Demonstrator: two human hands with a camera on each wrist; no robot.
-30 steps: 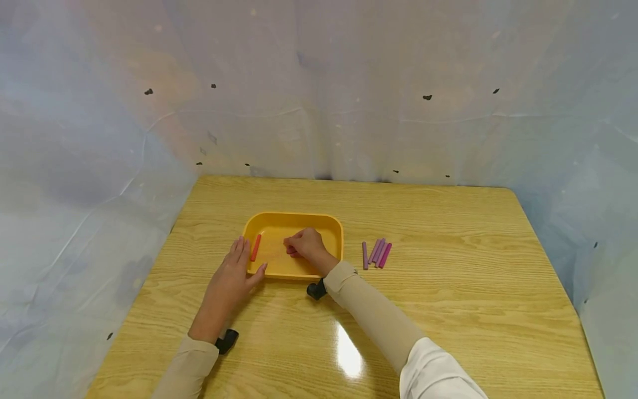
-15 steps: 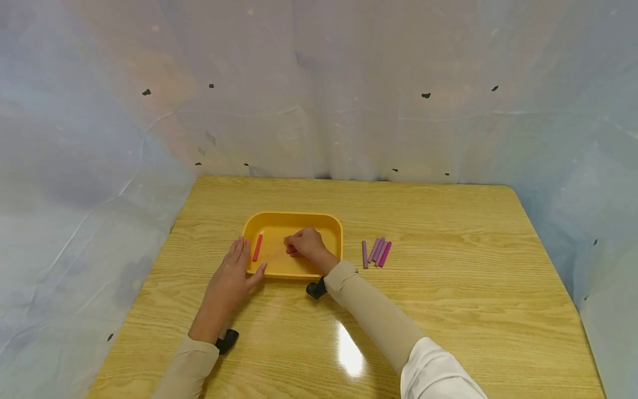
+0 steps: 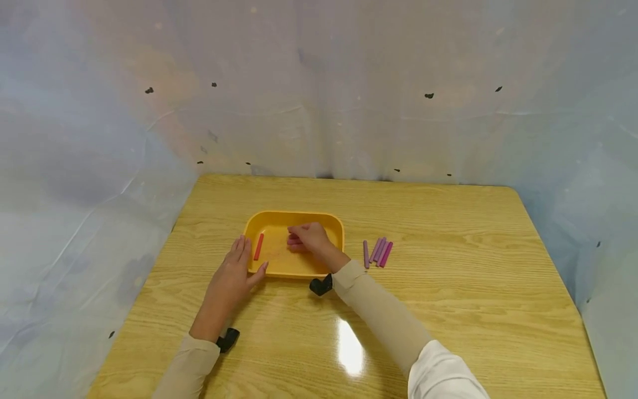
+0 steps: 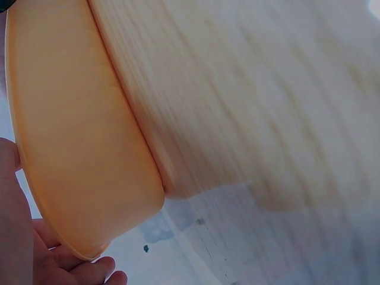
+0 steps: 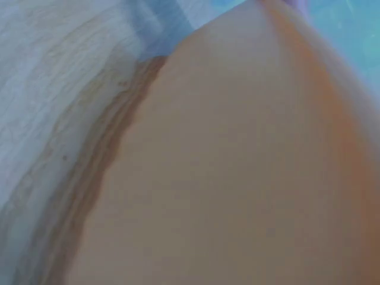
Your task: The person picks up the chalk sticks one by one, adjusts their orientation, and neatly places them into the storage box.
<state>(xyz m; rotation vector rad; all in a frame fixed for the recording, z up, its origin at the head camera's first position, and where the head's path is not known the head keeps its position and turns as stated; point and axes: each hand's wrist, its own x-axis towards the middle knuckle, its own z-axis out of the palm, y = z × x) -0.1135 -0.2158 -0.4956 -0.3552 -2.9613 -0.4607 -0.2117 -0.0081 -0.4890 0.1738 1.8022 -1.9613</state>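
Note:
In the head view, a shallow yellow tray (image 3: 294,275) sits on the table. My left hand (image 3: 231,281) holds its front left corner, fingers along the left side and thumb at the front rim. The left wrist view shows fingertips round the corner of the tray (image 4: 89,130). Inside, a thin red stick (image 3: 258,247) lies near the left wall. My right hand (image 3: 313,239) is bent over the tray's middle, fingers curled. Something pinkish like a stick (image 3: 293,242) shows beneath them, mostly hidden. The right wrist view is blurred and hides the fingers.
Right of the tray, several purple sticks (image 3: 377,250) and a magenta stick (image 3: 386,254) lie close together on the wooden table (image 3: 448,277). One purple stick (image 3: 366,254) lies slightly apart. A pale plastic sheet (image 3: 324,111) hangs behind the table and along its sides.
My right hand has shifted slightly right and away from me within the tray, so more of the pinkish shape under its fingers shows. My left hand stays on the corner.

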